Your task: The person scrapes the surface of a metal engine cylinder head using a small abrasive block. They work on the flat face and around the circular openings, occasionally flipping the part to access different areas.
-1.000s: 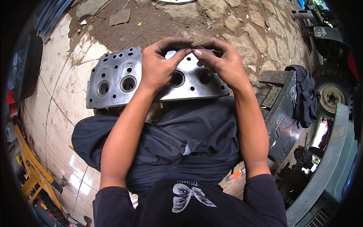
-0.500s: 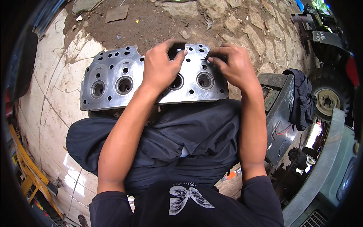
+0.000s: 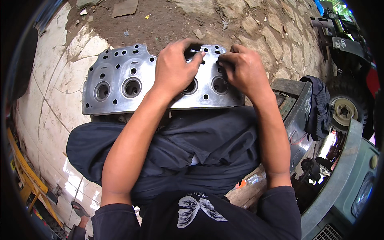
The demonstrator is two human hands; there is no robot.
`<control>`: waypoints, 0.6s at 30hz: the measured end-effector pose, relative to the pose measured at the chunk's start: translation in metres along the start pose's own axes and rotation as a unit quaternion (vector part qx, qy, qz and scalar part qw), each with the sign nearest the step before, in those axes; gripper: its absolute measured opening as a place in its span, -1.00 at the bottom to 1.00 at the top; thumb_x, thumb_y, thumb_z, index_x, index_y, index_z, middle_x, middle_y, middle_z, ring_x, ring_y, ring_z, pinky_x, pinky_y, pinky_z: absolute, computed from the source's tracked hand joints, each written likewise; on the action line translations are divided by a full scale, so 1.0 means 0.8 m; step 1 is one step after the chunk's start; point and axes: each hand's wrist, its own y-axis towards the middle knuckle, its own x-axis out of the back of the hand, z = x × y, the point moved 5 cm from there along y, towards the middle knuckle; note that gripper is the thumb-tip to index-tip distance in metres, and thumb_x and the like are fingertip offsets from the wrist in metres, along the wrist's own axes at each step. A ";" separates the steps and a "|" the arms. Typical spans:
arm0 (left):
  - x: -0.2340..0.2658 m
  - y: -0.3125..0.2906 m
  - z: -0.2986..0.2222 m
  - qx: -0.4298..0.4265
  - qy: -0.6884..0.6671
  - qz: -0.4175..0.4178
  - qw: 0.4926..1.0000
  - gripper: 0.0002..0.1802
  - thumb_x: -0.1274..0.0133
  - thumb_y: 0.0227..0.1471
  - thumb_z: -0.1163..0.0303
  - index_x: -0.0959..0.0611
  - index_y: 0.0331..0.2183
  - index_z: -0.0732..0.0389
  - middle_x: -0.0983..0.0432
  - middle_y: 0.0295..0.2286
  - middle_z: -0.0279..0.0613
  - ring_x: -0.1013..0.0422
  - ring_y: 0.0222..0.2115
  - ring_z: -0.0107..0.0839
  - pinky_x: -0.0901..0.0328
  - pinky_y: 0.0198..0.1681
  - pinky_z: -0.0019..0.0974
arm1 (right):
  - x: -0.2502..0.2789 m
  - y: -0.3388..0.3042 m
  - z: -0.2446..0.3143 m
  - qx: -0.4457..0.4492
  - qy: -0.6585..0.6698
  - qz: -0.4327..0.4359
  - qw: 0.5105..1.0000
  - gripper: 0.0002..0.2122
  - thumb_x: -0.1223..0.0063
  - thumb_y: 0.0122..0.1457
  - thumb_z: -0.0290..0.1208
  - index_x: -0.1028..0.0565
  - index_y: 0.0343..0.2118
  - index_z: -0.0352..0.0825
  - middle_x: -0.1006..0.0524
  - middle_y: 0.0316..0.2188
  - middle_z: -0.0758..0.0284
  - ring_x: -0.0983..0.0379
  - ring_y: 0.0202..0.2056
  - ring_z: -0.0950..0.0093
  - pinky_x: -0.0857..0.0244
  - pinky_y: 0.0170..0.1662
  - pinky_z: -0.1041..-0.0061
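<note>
A grey metal cylinder head (image 3: pixel 116 80) with round valve ports and many small holes lies flat in front of my crossed legs. My left hand (image 3: pixel 174 66) is over its middle, covering part of one port. The thumb and curled forefinger are apart, with nothing visible between them; the other fingertips are hidden. Over the right end of the cylinder head is my right hand (image 3: pixel 246 68). Its thumb and fingers are pinched together near a small hole above the rightmost port. A small dark bit shows at those fingertips, too little to identify.
Dirt and stone paving (image 3: pixel 276 36) lie beyond the cylinder head, cracked pale tiles (image 3: pixel 48 100) to the left. At right are a metal box-like part (image 3: pixel 296 116) draped with dark cloth (image 3: pixel 318 104), a wheel (image 3: pixel 346 110) and a green vehicle front (image 3: pixel 356 176). A person's sandalled foot (image 3: pixel 80 208) shows lower left.
My right hand has moved slightly down and turned inward, covering more of the rightmost port. My left hand stays over the middle. A person's foot and lower leg have come into view at lower left.
</note>
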 end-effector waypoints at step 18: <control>0.006 -0.004 0.002 0.021 -0.018 -0.002 1.000 -0.71 -0.26 0.12 0.29 -0.79 -0.15 0.23 -0.71 -0.21 0.06 -0.60 -0.13 -0.02 -0.43 0.03 -0.07 | -0.001 -0.007 -0.002 0.018 -0.025 0.042 0.999 -0.81 -0.13 0.14 -0.47 -0.74 -0.25 -0.23 -0.56 -0.31 0.14 -0.60 -0.25 0.07 -0.49 -0.15 0.10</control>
